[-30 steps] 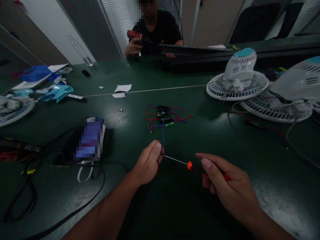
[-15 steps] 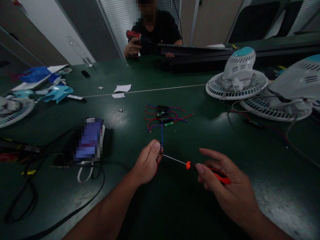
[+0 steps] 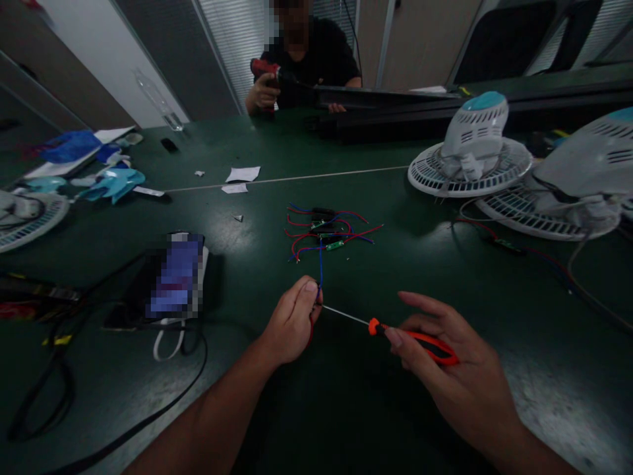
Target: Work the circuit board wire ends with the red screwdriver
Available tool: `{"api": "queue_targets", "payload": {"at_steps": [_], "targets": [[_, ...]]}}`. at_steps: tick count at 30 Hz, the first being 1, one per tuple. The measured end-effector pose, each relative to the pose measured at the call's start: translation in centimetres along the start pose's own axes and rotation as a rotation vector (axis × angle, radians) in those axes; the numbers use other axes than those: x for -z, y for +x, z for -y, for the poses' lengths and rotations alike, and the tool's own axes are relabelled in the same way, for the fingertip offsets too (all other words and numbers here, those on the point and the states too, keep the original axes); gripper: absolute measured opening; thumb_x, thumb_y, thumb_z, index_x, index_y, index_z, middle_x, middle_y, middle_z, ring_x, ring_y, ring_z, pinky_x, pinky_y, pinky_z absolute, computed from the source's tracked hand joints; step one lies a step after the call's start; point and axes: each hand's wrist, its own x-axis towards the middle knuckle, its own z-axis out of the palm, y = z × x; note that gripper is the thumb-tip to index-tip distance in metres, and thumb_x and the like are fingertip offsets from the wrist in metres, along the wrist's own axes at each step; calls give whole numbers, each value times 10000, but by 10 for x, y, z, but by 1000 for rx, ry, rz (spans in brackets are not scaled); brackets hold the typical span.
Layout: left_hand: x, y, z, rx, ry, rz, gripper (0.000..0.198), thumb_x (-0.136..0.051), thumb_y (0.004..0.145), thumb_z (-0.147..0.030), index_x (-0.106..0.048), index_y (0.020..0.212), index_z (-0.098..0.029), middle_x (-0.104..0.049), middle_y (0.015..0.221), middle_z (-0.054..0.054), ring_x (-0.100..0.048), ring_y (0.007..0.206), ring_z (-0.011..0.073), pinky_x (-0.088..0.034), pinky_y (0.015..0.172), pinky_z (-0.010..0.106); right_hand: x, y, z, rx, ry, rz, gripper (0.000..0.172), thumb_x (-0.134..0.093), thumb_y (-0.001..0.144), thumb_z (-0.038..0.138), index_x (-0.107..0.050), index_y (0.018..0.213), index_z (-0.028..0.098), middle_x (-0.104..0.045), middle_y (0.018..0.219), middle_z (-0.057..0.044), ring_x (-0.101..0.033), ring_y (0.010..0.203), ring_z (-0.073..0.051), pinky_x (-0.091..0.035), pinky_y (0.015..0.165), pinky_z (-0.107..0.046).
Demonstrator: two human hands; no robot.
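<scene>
While my left hand (image 3: pixel 291 321), curled shut, pinches a thin blue wire (image 3: pixel 320 267), my right hand (image 3: pixel 452 373) grips a red-handled steel screwdriver (image 3: pixel 430 344), its tip just beside the wire.

Left hand (image 3: pixel 291 323) closed in a tight pinch, right hand (image 3: pixel 452 379) loosely curled

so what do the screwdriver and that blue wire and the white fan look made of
The screwdriver has a thin bright shaft, probably steel, and a glossy red-and-black handle, plastic or rubber, hard to tell. The blue wire seems plastic-insulated, smooth and bendy. The white fan looks like moulded plastic, with a smooth finish and cast slotted grille.
</scene>
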Motion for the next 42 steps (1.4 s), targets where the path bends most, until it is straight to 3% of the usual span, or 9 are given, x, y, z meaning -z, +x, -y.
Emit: {"api": "queue_targets", "payload": {"at_steps": [15,27,42], "targets": [[-2,1,0,1,-57,-18,322,-334,910,-388,-457,691,-187,-391,576,-52,-371,505,95,-328,501,224,0,0,3,-16,23,-27,384,-608,805,334,-493,1156,227,-698,804,-23,-680,719,-187,-522,588,-294],[-2,-1,5,-38,-42,-24,325,-312,923,-369,-460,702,-184,-386,565,-56,-371,503,94,-317,506,225,2,0,-1,-6,4,57,357,-390,933,360,-510,1215,179,-604,508,42,-572,400,-128,-422,374,-240],[-3,-2,8,-85,-25,-53,328,-322,912,-381,-460,688,-186,-389,571,-57,-387,514,95,-337,525,222,-3,5,-8,7,83,-16,430,-538,844,388,-470,1202,160,-632,600,17,-573,478,-144,-441,461,-273]]}}
